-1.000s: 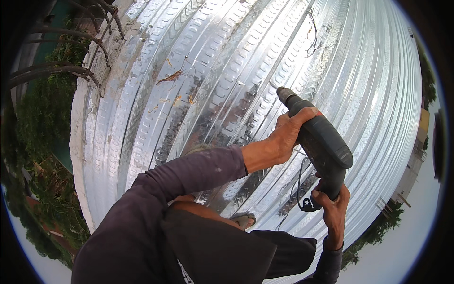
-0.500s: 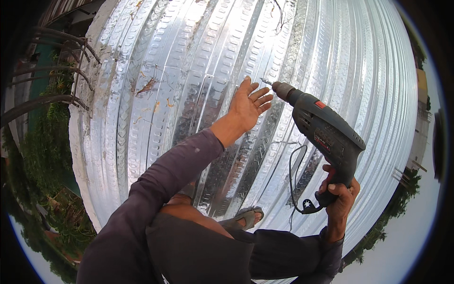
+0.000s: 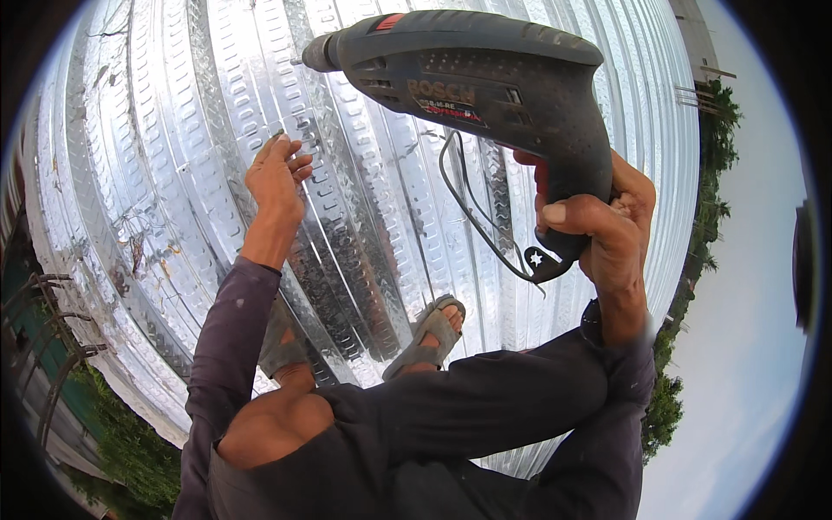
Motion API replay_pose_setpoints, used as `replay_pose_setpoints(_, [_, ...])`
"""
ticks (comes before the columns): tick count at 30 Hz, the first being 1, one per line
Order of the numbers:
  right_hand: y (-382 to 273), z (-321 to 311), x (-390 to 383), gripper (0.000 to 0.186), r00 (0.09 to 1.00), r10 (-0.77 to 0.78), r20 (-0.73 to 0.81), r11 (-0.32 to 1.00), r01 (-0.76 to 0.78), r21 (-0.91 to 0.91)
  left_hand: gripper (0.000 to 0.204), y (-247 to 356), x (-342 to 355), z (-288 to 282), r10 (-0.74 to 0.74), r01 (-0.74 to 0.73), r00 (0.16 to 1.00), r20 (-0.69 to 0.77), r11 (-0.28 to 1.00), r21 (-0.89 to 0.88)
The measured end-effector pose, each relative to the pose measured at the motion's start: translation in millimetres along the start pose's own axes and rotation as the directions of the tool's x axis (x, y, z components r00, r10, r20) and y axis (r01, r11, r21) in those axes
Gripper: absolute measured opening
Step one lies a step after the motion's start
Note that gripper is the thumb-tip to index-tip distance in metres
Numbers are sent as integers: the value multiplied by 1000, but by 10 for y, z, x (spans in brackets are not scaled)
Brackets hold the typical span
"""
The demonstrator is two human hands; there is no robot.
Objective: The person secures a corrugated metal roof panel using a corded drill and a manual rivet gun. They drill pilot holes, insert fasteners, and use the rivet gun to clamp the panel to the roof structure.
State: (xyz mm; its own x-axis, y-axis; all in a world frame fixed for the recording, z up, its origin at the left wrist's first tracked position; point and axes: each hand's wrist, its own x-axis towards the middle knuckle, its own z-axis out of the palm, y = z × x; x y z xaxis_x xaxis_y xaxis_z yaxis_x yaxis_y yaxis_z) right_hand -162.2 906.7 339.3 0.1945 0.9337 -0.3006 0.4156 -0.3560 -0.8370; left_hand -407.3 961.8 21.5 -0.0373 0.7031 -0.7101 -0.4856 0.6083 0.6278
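My right hand (image 3: 615, 225) grips a dark drill (image 3: 485, 82) by its handle, fingers at the red trigger. The drill is raised close in front of me, its chuck pointing left. From the handle's base a black cord (image 3: 472, 217) loops down, with a small black tag bearing a white star shape. My left hand (image 3: 277, 178) is just over the ribbed metal sheets, thumb and forefinger pressed together and the other fingers curled. Something tiny and dark may sit at those fingertips, too small to name.
Shiny ribbed metal decking (image 3: 364, 199) spreads under me, and my sandalled foot (image 3: 429, 334) rests on it. A rough concrete edge (image 3: 65, 269) with bent rebar (image 3: 61, 347) borders the left side. Dry twigs (image 3: 134, 247) lie on the sheets. Trees (image 3: 706, 199) and sky show beyond the right edge.
The drill has come up and closer, its tip swinging leftward. My left hand has gone from spread fingers to a pinch. The view has shifted, showing more of my legs and feet.
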Motion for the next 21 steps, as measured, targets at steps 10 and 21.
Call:
replay_pose_setpoints(10, [11, -332, -130, 57, 989, -35, -142, 985, 58, 165, 14, -1417, -806, 1171, 27, -984, 146, 989, -103, 148])
replay_pose_setpoints(21, [129, -345, -270, 62, 969, -66, -239, 950, 135, 282, 10, -2088, -306, 1617, -125, -955, 100, 987, -292, 60])
